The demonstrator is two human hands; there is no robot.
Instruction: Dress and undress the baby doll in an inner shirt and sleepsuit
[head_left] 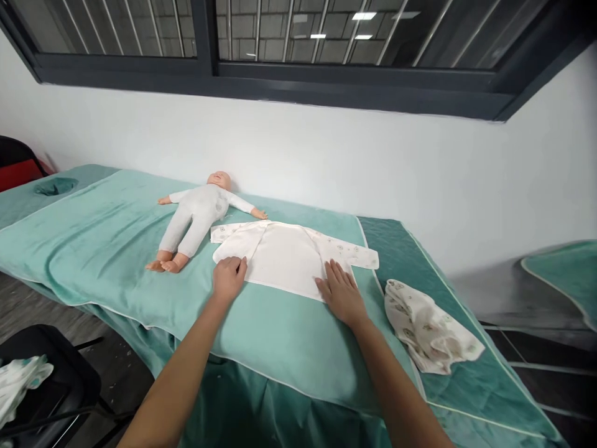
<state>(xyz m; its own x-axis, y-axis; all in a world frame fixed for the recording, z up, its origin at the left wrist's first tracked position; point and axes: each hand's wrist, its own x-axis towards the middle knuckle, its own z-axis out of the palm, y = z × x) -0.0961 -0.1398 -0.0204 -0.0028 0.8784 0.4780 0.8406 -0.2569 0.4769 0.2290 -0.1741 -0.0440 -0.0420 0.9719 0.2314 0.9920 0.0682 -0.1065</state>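
Baby top point(289, 255) lies spread flat on the green towel point(116, 249), just beside the doll point(196, 214). Left hand point(229, 277) and right hand point(342, 292) rest open-palmed on its hem, gripping nothing. Recommendation: press outward evenly, keeping sleeves uncreased.

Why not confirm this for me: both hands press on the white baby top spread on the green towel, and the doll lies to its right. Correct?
Not quite. In the head view the doll lies left of the white baby top. Both hands, left and right, do rest on it, on the green towel.
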